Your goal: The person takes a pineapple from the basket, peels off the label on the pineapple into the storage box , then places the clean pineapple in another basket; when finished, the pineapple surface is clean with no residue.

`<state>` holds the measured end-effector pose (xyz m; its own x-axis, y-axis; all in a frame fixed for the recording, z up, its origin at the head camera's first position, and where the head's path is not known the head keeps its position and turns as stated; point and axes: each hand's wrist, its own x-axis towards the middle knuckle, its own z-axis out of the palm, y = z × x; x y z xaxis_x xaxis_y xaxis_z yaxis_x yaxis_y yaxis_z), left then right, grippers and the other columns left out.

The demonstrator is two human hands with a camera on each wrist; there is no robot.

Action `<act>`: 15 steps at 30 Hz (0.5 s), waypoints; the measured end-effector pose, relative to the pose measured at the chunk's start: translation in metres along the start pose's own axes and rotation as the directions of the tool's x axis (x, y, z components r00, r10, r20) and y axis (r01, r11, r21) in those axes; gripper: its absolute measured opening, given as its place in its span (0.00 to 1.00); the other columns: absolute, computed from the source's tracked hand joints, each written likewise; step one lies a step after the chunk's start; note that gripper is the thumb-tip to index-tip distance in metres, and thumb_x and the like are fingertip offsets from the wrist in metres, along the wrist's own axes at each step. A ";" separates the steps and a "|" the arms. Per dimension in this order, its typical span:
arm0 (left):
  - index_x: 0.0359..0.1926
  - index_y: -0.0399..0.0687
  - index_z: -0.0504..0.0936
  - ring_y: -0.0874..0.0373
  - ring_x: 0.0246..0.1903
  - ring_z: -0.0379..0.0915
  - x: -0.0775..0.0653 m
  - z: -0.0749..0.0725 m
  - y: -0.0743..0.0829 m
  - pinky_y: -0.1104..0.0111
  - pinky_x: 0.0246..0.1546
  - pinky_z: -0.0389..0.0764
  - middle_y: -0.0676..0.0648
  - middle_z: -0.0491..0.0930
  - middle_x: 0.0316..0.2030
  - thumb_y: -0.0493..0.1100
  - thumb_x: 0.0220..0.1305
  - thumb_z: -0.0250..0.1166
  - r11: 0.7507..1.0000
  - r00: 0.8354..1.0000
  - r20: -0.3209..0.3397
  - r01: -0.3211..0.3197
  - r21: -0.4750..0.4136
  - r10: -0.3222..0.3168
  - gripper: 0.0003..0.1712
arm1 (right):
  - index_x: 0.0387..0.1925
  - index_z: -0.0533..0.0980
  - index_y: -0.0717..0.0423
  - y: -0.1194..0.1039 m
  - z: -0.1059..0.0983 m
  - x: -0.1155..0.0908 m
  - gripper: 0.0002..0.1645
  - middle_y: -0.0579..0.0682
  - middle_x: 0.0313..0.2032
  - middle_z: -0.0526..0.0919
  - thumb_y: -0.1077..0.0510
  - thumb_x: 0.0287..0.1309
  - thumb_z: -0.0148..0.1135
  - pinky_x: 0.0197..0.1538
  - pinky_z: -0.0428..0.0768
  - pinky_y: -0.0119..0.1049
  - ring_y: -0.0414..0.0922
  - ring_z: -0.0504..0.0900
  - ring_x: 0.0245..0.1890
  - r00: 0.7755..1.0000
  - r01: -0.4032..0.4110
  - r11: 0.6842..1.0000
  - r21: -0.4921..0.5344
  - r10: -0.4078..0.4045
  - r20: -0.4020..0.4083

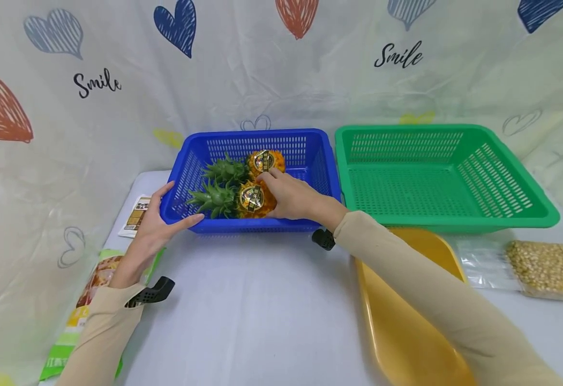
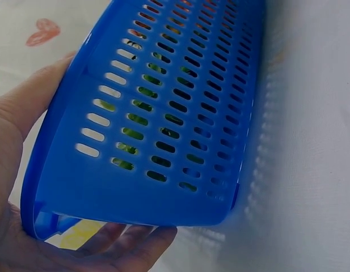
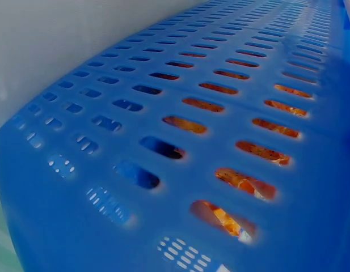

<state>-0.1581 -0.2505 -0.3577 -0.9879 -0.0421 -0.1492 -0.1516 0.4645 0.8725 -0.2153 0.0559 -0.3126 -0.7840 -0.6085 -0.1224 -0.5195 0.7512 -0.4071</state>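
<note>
Two small pineapples with leafy crowns and round dark labels lie side by side in a blue plastic basket point(image 1: 262, 225). The front pineapple point(image 1: 251, 198) is gripped at its right end by my right hand point(image 1: 293, 197), which reaches in over the front rim. Behind it lies the rear pineapple point(image 1: 268, 161), close to my fingertips. My left hand point(image 1: 153, 228) holds the basket's left front corner, thumb along the front and fingers round the left end. In the left wrist view, those fingers point(image 2: 146, 246) curl around the slotted wall. The right wrist view shows orange fruit through the slots; that hand is hidden there.
An unfilled green basket point(image 1: 455, 221) stands against the blue one on the right. Below it are a yellow tray point(image 1: 406, 327), under my right forearm, and a clear bag of corn kernels point(image 1: 546, 268). On the left lie a green package point(image 1: 64, 354) and a small white packet point(image 1: 134, 217).
</note>
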 end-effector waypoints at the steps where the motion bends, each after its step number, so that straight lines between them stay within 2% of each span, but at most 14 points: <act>1: 0.85 0.65 0.38 0.35 0.80 0.42 0.000 0.000 0.000 0.36 0.75 0.52 0.38 0.42 0.83 0.56 0.61 0.78 1.000 1.000 0.002 0.001 0.003 -0.001 0.68 | 0.74 0.64 0.60 0.000 0.000 0.000 0.48 0.62 0.68 0.69 0.55 0.59 0.79 0.61 0.81 0.49 0.57 0.77 0.62 1.000 -0.003 1.000 0.008 0.003 0.003; 9: 0.85 0.64 0.37 0.33 0.80 0.41 -0.006 0.003 0.003 0.33 0.73 0.52 0.38 0.41 0.83 0.60 0.60 0.78 0.999 1.000 0.009 0.002 0.040 -0.002 0.69 | 0.76 0.61 0.59 0.002 0.006 -0.003 0.49 0.63 0.69 0.68 0.56 0.61 0.77 0.63 0.80 0.48 0.56 0.77 0.62 1.000 -0.024 0.997 0.072 0.022 0.022; 15: 0.86 0.64 0.37 0.34 0.80 0.39 -0.009 0.002 0.005 0.33 0.74 0.50 0.39 0.40 0.83 0.60 0.60 0.77 0.999 1.000 0.004 -0.009 0.031 0.009 0.68 | 0.77 0.60 0.60 0.001 0.006 -0.003 0.48 0.64 0.70 0.67 0.58 0.63 0.76 0.64 0.78 0.48 0.57 0.76 0.63 1.000 -0.013 0.994 0.112 0.011 0.018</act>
<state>-0.1500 -0.2459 -0.3533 -0.9890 -0.0347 -0.1436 -0.1420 0.4923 0.8588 -0.2116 0.0566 -0.3183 -0.7835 -0.6046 -0.1436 -0.4675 0.7258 -0.5046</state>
